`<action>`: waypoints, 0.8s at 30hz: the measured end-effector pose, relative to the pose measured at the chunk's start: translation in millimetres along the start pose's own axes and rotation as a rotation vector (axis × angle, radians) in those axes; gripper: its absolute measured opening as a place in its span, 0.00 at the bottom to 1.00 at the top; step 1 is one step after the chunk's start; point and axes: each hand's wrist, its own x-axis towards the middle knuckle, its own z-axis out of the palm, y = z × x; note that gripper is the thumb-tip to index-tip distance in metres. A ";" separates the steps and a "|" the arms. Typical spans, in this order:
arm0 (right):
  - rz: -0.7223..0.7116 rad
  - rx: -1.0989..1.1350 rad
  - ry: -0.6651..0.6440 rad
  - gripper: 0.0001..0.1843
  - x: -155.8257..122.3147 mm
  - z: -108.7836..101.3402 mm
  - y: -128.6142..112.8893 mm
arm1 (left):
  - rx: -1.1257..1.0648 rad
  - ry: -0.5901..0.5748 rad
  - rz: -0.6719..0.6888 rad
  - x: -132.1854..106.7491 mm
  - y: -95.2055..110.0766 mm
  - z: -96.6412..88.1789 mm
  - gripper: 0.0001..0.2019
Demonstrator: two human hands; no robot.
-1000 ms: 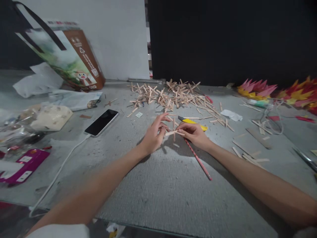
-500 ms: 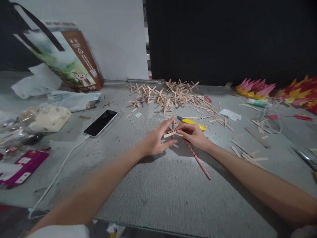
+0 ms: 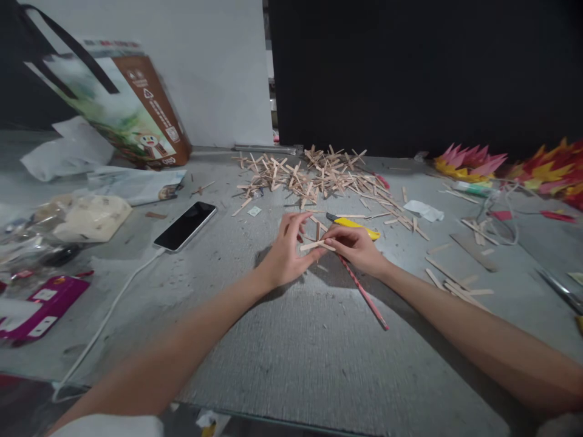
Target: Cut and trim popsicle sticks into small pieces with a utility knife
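My left hand (image 3: 285,252) and my right hand (image 3: 356,246) meet over the grey table (image 3: 291,340), both pinching a small wooden stick (image 3: 314,246) held level between them. The left thumb and fingers close on its left end, the right fingers on its right end. A second short stick stands crosswise behind it. A red striped pencil (image 3: 364,294) lies under my right wrist. A yellow utility knife (image 3: 353,226) lies just beyond my right hand. A heap of crossed wooden sticks (image 3: 314,176) sits farther back.
A black phone (image 3: 186,226) on a white cable lies to the left. A brown paper bag (image 3: 122,103), plastic wrappings (image 3: 86,215) and a magenta box (image 3: 40,300) crowd the left side. Loose sticks (image 3: 455,285), wires (image 3: 494,224) and coloured paper flowers (image 3: 510,167) lie to the right.
My left hand opened with fingers stretched half a second ago, then closed again on the stick's left end. The right hand has kept its hold and barely moved.
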 end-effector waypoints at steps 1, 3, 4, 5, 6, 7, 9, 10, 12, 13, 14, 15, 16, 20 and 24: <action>-0.003 -0.005 0.013 0.11 -0.1 0.1 -0.1 | 0.033 0.018 -0.013 -0.6 1.5 0.2 0.34; -0.009 -0.020 0.029 0.10 -0.4 0.3 -0.1 | 0.088 0.035 -0.035 -1.4 5.2 -0.6 0.31; -0.012 -0.028 0.032 0.10 -0.6 0.3 -0.1 | 0.103 0.039 -0.037 -1.6 7.1 -1.2 0.30; -0.014 -0.035 0.032 0.10 -0.8 0.4 -0.2 | 0.108 0.041 -0.035 -1.6 8.8 -1.9 0.29; -0.017 -0.041 0.029 0.10 -0.9 0.4 -0.3 | 0.104 0.039 -0.031 -1.4 10.3 -2.4 0.28; -0.017 -0.048 0.029 0.10 -1.1 0.6 -0.5 | 0.095 0.032 -0.032 -1.3 11.3 -2.8 0.27; -0.014 -0.070 0.042 0.10 -1.4 0.9 -1.1 | 0.062 0.022 -0.053 -1.1 11.8 -2.7 0.25; -0.010 -0.084 0.053 0.11 -1.5 1.2 -1.5 | 0.034 0.021 -0.070 -1.2 11.3 -2.4 0.25; -0.010 -0.103 0.074 0.11 -1.6 1.9 -2.2 | -0.049 0.004 -0.099 -1.6 9.4 -1.6 0.26; -0.015 -0.109 0.081 0.11 -1.5 2.3 -2.6 | -0.101 -0.016 -0.109 -1.9 8.2 -1.2 0.27; -0.021 -0.114 0.084 0.11 -1.4 2.6 -2.9 | -0.161 -0.044 -0.122 -2.4 7.0 -0.8 0.27; -0.027 -0.119 0.085 0.11 -1.3 2.9 -3.1 | -0.223 -0.076 -0.140 -2.8 5.8 -0.3 0.27; -0.032 -0.125 0.085 0.11 -1.2 3.1 -3.1 | -0.283 -0.106 -0.162 -3.4 4.8 0.3 0.27; -0.037 -0.156 0.085 0.12 -1.5 3.4 -2.0 | -0.457 -0.162 -0.240 -5.2 2.3 3.7 0.28; -0.036 -0.160 0.086 0.13 -3.0 3.8 -0.6 | -0.469 -0.151 -0.219 -5.1 0.8 6.6 0.26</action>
